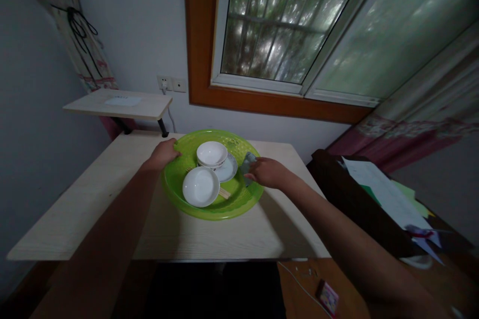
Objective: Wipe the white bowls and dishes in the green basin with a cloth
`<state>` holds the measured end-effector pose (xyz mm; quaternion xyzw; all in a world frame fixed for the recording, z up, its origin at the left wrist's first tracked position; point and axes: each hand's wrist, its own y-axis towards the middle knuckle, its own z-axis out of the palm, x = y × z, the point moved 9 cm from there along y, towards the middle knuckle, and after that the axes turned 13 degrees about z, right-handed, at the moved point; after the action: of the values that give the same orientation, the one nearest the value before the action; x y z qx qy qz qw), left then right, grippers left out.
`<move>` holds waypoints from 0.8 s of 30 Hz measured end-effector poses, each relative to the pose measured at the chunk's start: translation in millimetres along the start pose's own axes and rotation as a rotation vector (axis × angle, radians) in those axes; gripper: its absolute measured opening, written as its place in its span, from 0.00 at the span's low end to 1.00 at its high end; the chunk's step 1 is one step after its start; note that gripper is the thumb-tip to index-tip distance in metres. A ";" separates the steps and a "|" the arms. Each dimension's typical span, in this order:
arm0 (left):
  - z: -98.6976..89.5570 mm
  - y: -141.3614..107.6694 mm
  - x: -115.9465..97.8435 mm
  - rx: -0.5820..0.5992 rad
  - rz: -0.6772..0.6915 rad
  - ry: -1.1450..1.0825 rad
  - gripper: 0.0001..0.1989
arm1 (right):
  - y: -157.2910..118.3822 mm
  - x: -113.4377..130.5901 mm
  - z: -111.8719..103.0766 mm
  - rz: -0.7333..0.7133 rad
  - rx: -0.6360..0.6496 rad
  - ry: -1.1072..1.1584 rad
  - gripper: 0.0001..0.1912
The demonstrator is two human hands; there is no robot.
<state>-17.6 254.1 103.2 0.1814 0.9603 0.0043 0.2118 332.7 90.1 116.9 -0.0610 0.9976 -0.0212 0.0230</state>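
A round, bright green plastic basin [239, 204] stands on the pale wooden table. My left hand [164, 153] grips its rim at the upper left, the thumb over the edge. Bunched in my right hand [267, 172] is a grey cloth [247, 159], held against the inner right side of the basin. Inside lie stacked white bowls [212, 152], a single white bowl [201, 187] in front of them, and a plate [227, 168] partly under the stack. Light wooden chopsticks [224, 193] stick out from beneath the front bowl.
A raised shelf [119, 102] on black legs stands at the table's [232, 239] back left, a paper on top. Behind are wall sockets [171, 83] and a barred window [280, 20]. To the right, papers [385, 189] lie on a dark surface. A small pink box [328, 299] is on the floor.
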 end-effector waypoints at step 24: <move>8.1 4.4 2.6 0.012 0.012 -0.050 0.13 | 15.0 -5.7 -9.1 0.028 0.088 0.008 0.14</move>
<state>-15.0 258.5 95.2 0.1886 0.9536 -0.0049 0.2347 336.1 106.1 125.5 -0.0461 0.9966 -0.0647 0.0222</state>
